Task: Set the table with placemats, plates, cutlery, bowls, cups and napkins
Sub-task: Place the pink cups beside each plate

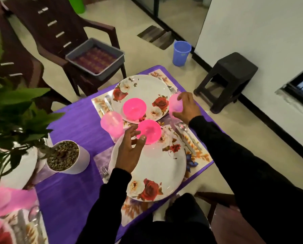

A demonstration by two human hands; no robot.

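**Two floral settings, one pink cup in hand**

The right hand (186, 107) curls its fingers over a pale pink cup (175, 104), gripping it from above at the table's far right edge, just beside the rim of the far plate (143, 88). The left hand (131, 152) hovers over the near plate (157, 166) with fingers spread and relaxed, holding nothing; its fingertips lie at the near side of a bright pink bowl (149, 131) that sits on that plate's far part. Whether they touch the bowl cannot be told.

A second pink bowl (134, 108) rests on the far plate's near part. Another pink cup (112, 124) stands on the purple tablecloth (76, 124), between the two plates toward their left. Each plate lies on a floral placemat (199, 152). A spoon (184, 131) lies on the near placemat to the right of the near plate, a fork (105, 171) to its left; more cutlery flanks the far plate.

Toward the table's left edge stands a white pot (71, 159) filled with pebbles, beside a leafy plant (11, 103). Beyond the far edge, a grey tray (96, 59) sits on a brown chair (55, 32).
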